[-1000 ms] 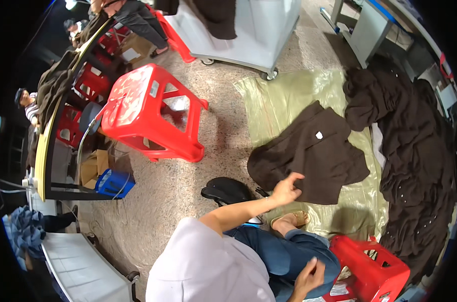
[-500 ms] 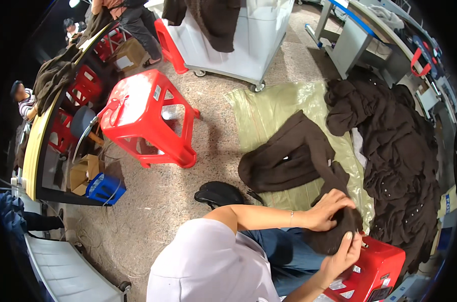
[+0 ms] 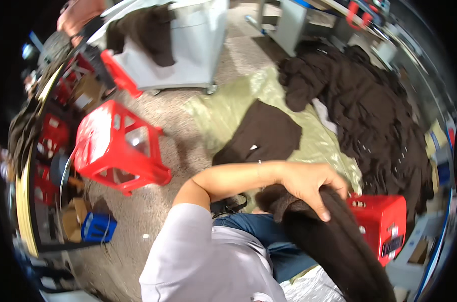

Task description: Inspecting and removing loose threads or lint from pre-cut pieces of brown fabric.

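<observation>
My left hand (image 3: 309,185) is closed on a dark brown garment (image 3: 339,246), thumb on top and fingers over its far side. The held part looks like a long sleeve or tube, stretching from my lap to the lower edge. My right hand does not show; whether it is inside the brown cloth I cannot tell. Just right of the cloth is a red plastic stool (image 3: 387,219). Beyond my left forearm, a flat brown garment piece (image 3: 268,128) with a small white tag lies on a yellowish plastic sheet (image 3: 211,108).
A large heap of brown garments (image 3: 359,110) lies on the right. Another red stool (image 3: 97,141) stands on the left. Behind it is a wheeled white bin (image 3: 195,50) with brown cloth over its rim. A blue basket (image 3: 98,226) and cardboard box (image 3: 75,216) sit at the lower left.
My view has shifted. Earlier both hands pinched the brown cloth above the right stool; now only my left hand shows on it. The cloth is drawn nearer, and less lies on the sheet.
</observation>
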The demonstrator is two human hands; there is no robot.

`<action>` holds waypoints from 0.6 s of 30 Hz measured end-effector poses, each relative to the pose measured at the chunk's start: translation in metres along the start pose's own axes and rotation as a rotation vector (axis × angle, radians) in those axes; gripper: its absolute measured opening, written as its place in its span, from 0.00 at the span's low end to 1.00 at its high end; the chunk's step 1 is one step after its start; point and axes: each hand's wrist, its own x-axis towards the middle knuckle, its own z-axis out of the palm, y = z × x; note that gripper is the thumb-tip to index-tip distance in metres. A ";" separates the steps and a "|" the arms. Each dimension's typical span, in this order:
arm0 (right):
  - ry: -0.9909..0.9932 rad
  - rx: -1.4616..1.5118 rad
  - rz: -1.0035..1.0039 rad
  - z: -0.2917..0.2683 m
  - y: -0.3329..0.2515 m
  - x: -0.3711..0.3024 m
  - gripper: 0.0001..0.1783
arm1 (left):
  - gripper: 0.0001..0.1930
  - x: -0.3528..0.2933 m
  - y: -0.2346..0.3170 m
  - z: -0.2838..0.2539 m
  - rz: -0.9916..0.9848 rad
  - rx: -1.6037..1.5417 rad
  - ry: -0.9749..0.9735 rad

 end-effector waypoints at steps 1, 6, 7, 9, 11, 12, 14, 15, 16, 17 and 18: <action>-0.056 0.068 0.152 -0.004 0.038 -0.006 0.19 | 0.18 0.017 0.025 0.003 0.062 -0.097 -0.067; -0.172 0.409 0.950 -0.112 0.074 -0.039 0.16 | 0.21 0.093 0.041 0.039 -0.032 -0.458 -0.238; -0.155 0.459 1.115 -0.139 0.060 -0.040 0.16 | 0.21 0.106 0.012 0.046 -0.085 -0.484 -0.251; -0.081 0.423 1.357 -0.091 -0.027 -0.039 0.10 | 0.20 0.123 -0.047 0.059 -0.089 -0.136 -0.271; -0.606 0.299 1.175 -0.055 -0.031 -0.099 0.08 | 0.18 0.111 -0.137 0.063 -0.138 0.346 -0.160; -0.823 0.348 1.260 -0.037 -0.042 -0.121 0.11 | 0.18 0.102 -0.164 0.062 -0.312 0.400 -0.206; -1.099 0.460 1.114 -0.016 -0.054 -0.199 0.19 | 0.19 0.073 -0.241 0.056 -0.343 0.253 -0.183; -1.209 0.458 1.087 -0.013 -0.063 -0.229 0.20 | 0.19 0.069 -0.248 0.059 -0.390 0.244 -0.133; -1.329 0.484 1.180 -0.014 -0.072 -0.266 0.19 | 0.20 0.061 -0.252 0.062 -0.439 0.238 -0.078; -1.379 0.515 1.263 -0.014 -0.082 -0.298 0.16 | 0.20 0.054 -0.251 0.062 -0.381 0.273 -0.049; -1.356 0.480 1.253 -0.011 -0.095 -0.309 0.13 | 0.20 0.044 -0.248 0.057 -0.326 0.314 -0.003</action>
